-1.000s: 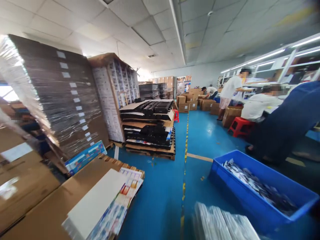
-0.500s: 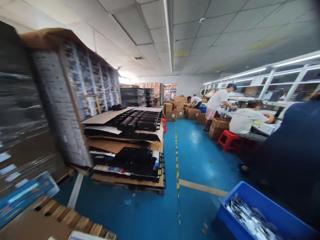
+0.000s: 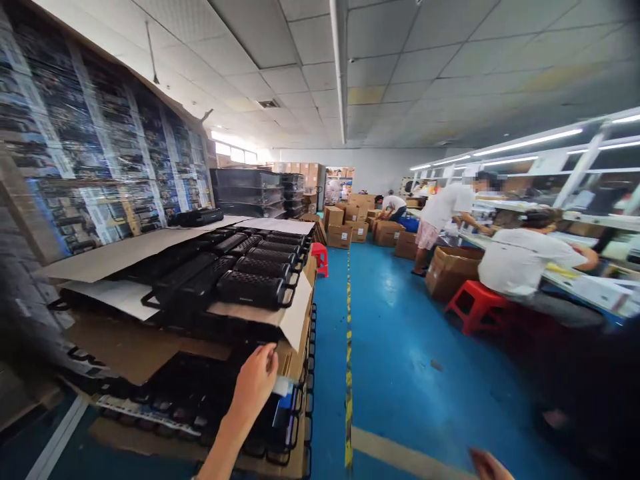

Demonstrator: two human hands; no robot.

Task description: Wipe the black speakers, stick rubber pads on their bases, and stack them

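My left hand (image 3: 257, 373) is raised in front of the stacked pallet, its fingers curled near the corner of a cardboard sheet (image 3: 298, 313); whether it touches the sheet or holds anything cannot be made out. At the bottom edge, right of centre, only part of my right hand (image 3: 489, 465) shows, over the blue floor, blurred and with its fingers mostly hidden. Rows of black speaker-like units (image 3: 253, 288) with side handles lie on the top layer, with more layers and cardboard below.
Yellow-black tape (image 3: 349, 347) runs along the blue floor (image 3: 400, 333). A wrapped stack (image 3: 115, 160) stands left. On the right, people work beside benches, near a red stool (image 3: 473, 303) and a carton (image 3: 450, 270). More boxes (image 3: 340, 235) stand ahead.
The view has moved forward, closer to the pallet of black units. Both my hands have come into view. The blue bin at the lower right has left the view.
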